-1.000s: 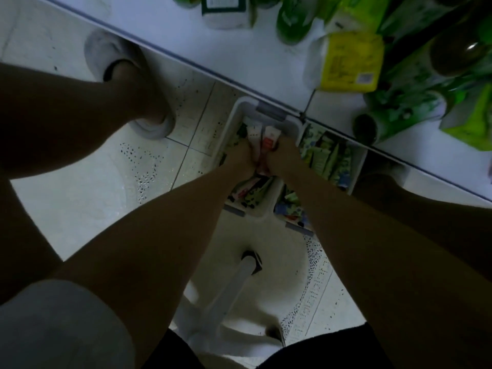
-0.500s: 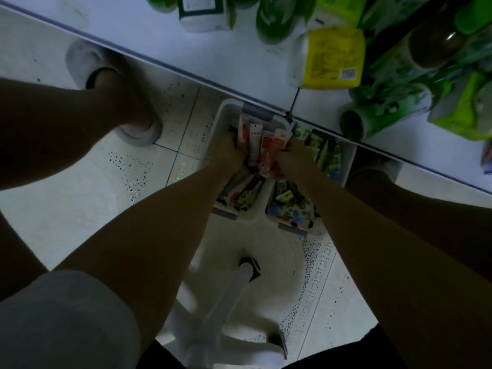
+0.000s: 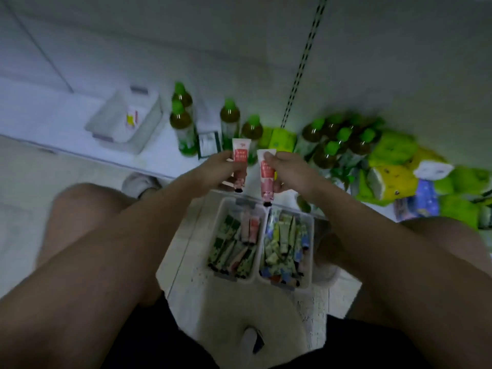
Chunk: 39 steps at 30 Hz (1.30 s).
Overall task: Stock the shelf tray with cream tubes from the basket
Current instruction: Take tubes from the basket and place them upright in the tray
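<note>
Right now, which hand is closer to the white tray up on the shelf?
Left. The left hand is just right of and below the tray; the right hand is farther right, beyond it.

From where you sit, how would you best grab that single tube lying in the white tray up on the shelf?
Pinch the tube across its flat body from above: it lies flat on the floor of the tray, whose walls block any sideways approach. Its ends are too blurred to tell apart.

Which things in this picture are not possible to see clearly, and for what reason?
- Print on the two pink tubes, left and right: head view, too small and blurred.
- Contents of the shelf tray: blurred; only one pale item shows.
- Tubes in the floor baskets: count unclear, piled over each other.
- Left hand and right hand fingers: partly behind the tubes.
</note>
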Tool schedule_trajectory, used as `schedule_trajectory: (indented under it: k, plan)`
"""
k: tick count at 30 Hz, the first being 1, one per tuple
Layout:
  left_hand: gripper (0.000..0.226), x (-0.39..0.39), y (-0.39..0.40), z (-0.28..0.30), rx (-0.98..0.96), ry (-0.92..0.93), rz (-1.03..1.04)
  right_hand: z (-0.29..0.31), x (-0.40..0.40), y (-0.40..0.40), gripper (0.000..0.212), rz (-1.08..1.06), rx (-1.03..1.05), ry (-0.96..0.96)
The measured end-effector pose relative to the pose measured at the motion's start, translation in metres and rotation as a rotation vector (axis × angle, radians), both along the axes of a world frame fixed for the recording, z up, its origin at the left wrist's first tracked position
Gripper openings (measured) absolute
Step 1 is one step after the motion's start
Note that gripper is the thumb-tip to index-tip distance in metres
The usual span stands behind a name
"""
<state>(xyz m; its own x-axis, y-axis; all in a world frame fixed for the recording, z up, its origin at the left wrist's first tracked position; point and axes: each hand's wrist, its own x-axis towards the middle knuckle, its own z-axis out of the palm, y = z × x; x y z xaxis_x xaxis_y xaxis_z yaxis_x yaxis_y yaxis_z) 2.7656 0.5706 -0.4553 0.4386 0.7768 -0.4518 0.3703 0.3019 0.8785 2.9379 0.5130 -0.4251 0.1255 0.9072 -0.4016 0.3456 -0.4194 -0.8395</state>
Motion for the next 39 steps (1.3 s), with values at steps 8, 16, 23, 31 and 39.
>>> schedule_trajectory:
  k: [8, 16, 23, 31, 39]
  plan:
    - [0.021, -0.027, 0.007, 0.185, 0.288, 0.03, -0.283, 0.166, 0.004, -0.017, 0.006, 0.125, 0.441, -0.089]
    - [0.043, -0.026, -0.003, 0.353, 0.635, -0.034, -0.242, 0.282, 0.034, -0.031, 0.005, 0.141, 0.657, -0.313]
    - [0.033, -0.006, 0.015, 0.413, 0.886, -0.002, -0.146, 0.357, 0.056, -0.008, 0.009, 0.121, 0.743, -0.549]
    - [0.011, 0.031, 0.072, 0.425, 0.962, 0.04, -0.154, 0.383, 0.065, 0.06, 0.008, 0.045, 0.787, -0.709]
    - [0.012, 0.048, 0.146, 0.426, 1.108, 0.105, -0.08, 0.379, 0.074, 0.153, 0.011, -0.079, 0.859, -0.703]
